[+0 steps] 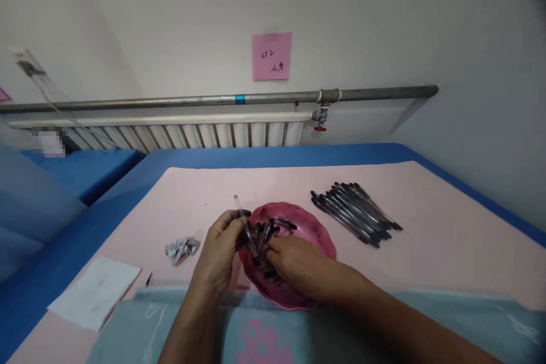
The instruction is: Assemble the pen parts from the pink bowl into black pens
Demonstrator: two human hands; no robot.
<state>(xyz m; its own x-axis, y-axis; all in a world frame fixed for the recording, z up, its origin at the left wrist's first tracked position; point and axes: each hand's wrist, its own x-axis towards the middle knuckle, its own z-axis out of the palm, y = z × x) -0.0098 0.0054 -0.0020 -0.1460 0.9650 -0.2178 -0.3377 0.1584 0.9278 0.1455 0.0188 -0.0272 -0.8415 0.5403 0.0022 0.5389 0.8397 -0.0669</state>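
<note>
My left hand [226,242] is closed around a clear pen barrel [246,227], held tilted over the left rim of a pink scalloped bowl [322,234]. Inside the bowl lie several black pen caps [285,224] and other dark pen parts. My right hand [292,261] reaches down into the bowl, its fingers pinched together among these parts; what they grip is hidden. To the right of the bowl, a row of several assembled black pens [354,213] lies side by side on the pink table cover.
A crumpled paper [182,249] and a white sheet [96,293] lie on the left, with a small dark piece [148,279] near them. Teal cloth [443,318] covers the front edge. A radiator [213,135] and pipe [170,102] run along the wall behind the table.
</note>
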